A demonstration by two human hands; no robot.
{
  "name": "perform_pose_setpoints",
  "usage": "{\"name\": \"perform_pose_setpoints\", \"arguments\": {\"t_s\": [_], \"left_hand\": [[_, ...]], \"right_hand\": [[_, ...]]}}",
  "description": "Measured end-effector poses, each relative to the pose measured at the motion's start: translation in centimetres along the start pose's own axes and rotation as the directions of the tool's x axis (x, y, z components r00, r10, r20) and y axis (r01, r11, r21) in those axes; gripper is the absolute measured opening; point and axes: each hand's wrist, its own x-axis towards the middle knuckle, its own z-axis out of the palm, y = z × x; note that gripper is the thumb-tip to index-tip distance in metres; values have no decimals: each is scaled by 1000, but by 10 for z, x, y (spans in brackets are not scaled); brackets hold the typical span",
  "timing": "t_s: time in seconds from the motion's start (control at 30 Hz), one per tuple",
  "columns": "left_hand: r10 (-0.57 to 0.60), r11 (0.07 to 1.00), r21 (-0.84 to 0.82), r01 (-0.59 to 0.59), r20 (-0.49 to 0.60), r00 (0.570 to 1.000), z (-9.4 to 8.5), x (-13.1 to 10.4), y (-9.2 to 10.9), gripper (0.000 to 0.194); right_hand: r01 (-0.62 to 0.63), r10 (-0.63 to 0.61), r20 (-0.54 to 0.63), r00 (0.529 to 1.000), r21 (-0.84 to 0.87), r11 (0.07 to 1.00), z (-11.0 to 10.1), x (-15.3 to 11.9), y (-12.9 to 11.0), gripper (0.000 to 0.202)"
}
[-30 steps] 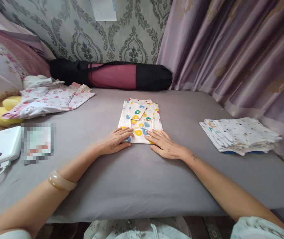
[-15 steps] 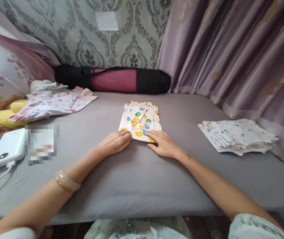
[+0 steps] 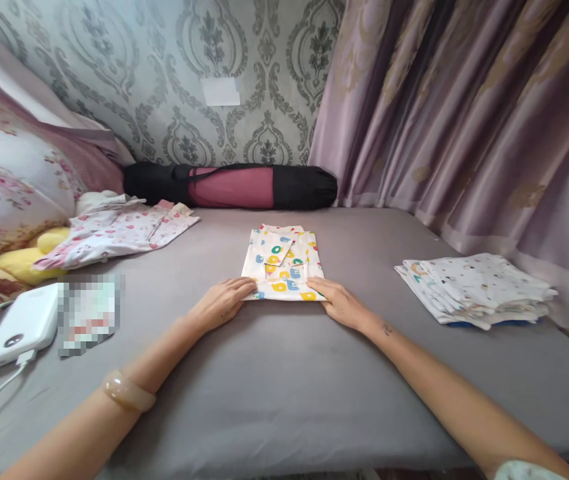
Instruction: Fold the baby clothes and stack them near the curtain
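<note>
A small white garment point(image 3: 289, 270), a long-sleeved child's top by its look, lies partly folded on the grey bed sheet. Its print shows yellow, blue, green and red shapes, and its sleeves are crossed over the body. The bottom is turned up into a straight near edge. My left hand point(image 3: 222, 301) lies on the near left corner, fingers stretched out over the cloth. At the near right corner, my right hand point(image 3: 342, 301) rests in the same way, fingers extended on the fabric. Both thumbs are mostly hidden.
A stack of folded white printed clothes point(image 3: 479, 287) lies to the right. On the left are a pink-printed garment point(image 3: 119, 230), a yellow plush point(image 3: 29, 260), a white power bank point(image 3: 22, 327) with cables and a blurred packet point(image 3: 89, 313). A black-and-pink long bag point(image 3: 232, 187) lines the wall.
My hands have moved apart from the middle of the garment's near edge to its two corners. That edge now lies flatter and straighter. The camera view has tilted upward.
</note>
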Motion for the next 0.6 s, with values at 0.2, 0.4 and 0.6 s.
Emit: {"name": "perform_pose_setpoints", "arguments": {"t_s": [0.2,0.4,0.6], "left_hand": [[-19,999,-44,21,52,998,-2,-5,-10,62],[29,992,-122,-18,89,996,-37,-24,16,57],[-24,879,-467,96,158,987,-73,-48,41,36]], "right_hand": [[42,-40,71,997,-26,999,-8,-2,0,71],[69,-59,169,984,-55,996,-38,-28,-37,66],[-63,16,316,949,141,988,-80,-54,-79,52]]}}
